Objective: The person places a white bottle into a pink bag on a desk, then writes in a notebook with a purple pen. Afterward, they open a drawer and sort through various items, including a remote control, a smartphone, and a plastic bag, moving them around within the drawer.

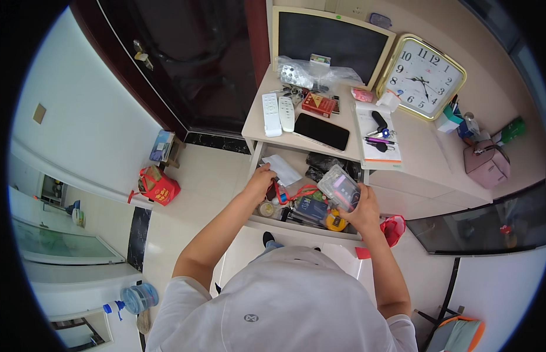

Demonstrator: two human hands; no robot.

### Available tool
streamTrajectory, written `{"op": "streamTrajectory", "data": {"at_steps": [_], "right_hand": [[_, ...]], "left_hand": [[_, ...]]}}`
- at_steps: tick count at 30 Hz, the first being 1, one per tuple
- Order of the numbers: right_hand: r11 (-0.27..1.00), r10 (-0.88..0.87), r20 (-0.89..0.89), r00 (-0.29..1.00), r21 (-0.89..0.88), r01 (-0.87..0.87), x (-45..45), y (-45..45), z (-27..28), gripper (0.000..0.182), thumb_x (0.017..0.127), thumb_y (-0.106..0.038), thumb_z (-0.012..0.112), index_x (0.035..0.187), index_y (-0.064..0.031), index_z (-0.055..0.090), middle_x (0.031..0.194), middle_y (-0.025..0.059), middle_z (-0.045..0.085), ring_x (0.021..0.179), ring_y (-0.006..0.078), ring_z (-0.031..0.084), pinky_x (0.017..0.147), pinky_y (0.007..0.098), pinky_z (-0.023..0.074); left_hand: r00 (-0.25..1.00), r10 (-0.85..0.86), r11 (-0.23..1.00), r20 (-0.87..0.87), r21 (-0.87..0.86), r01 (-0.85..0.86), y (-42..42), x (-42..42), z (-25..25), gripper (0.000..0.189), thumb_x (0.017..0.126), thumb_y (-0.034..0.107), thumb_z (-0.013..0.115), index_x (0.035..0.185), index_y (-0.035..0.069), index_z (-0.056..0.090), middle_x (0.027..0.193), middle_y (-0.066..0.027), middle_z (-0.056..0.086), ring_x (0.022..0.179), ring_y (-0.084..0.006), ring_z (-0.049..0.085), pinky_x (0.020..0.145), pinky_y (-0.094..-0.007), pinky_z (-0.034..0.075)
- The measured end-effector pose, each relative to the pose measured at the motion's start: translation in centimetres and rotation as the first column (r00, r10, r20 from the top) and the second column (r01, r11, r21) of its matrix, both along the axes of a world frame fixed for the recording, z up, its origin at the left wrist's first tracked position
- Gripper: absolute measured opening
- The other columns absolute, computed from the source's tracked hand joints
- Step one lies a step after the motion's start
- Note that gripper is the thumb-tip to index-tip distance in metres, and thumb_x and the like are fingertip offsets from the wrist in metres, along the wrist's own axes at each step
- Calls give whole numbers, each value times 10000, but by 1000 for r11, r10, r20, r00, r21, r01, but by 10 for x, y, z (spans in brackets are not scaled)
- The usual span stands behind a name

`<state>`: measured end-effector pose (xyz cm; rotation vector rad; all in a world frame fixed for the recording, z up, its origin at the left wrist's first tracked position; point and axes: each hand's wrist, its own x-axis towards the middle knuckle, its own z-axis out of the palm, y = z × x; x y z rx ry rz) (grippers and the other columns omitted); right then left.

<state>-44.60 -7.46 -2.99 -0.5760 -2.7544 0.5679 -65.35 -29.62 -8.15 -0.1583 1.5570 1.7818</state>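
Note:
An open drawer (295, 224) full of small things lies in front of me. At its left side, my left hand (260, 182) pinches the edge of a folded white paper (283, 170). My right hand (363, 212) grips a clear plastic case (335, 182) by its right side, above the drawer's contents. Below the case sits a yellow tape measure (336, 220), close to the right thumb. Between my hands are a red ribbon (299, 191), a dark blue booklet or card (312, 207) and a small round container (267, 209). A black plastic bag (321, 163) fills the back.
On the cabinet top (255, 123) are two white remote controls (272, 115), a smartphone (322, 131), a red box (318, 104) and a notebook (378, 152) with keys and pens. A monitor (330, 48) and a square clock (421, 77) stand behind. A red bag (391, 231) is right of the drawer.

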Motion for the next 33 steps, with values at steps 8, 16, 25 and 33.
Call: {"op": "streamTrajectory", "data": {"at_steps": [8, 16, 25, 33], "right_hand": [[996, -40, 39, 998, -80, 43, 4, -6, 2, 816, 539, -299, 805, 1190, 2, 414, 1076, 165, 500, 989, 320, 524, 832, 390, 468], [996, 5, 39, 999, -94, -1, -5, -14, 12, 826, 532, -304, 808, 1193, -1, 416, 1064, 160, 507, 988, 313, 530, 828, 383, 472], [987, 160, 48, 986, -44, -158, -70, -27, -17, 834, 540, -339, 782, 1209, 17, 432, 1114, 197, 510, 1055, 334, 517, 906, 361, 441], [956, 284, 76, 956, 49, -288, -160, -44, -67, 877, 580, -333, 762, 1286, 10, 371, 1239, 209, 432, 1174, 364, 413, 995, 384, 366]], "left_hand": [[974, -35, 925, -223, -377, -53, 39, -8, -77, 862, 732, 75, 553, 1415, -23, 37, 1394, -253, 162, 1242, -348, 319, 997, -352, 331], [944, -79, 884, -320, -460, -82, 63, -26, -143, 864, 695, -7, 540, 1423, -15, 74, 1200, -216, 419, 1012, -280, 478, 787, -354, 455], [943, 127, 991, 306, -12, -130, 22, -27, -73, 507, 828, 133, 521, 1278, -7, 336, 1080, -171, 447, 984, -260, 454, 885, -378, 395], [822, 319, 908, 473, 98, -408, 5, -5, -49, 447, 888, 251, 490, 1227, -18, 377, 1297, -199, 362, 1188, -308, 383, 1040, -401, 308]]}}
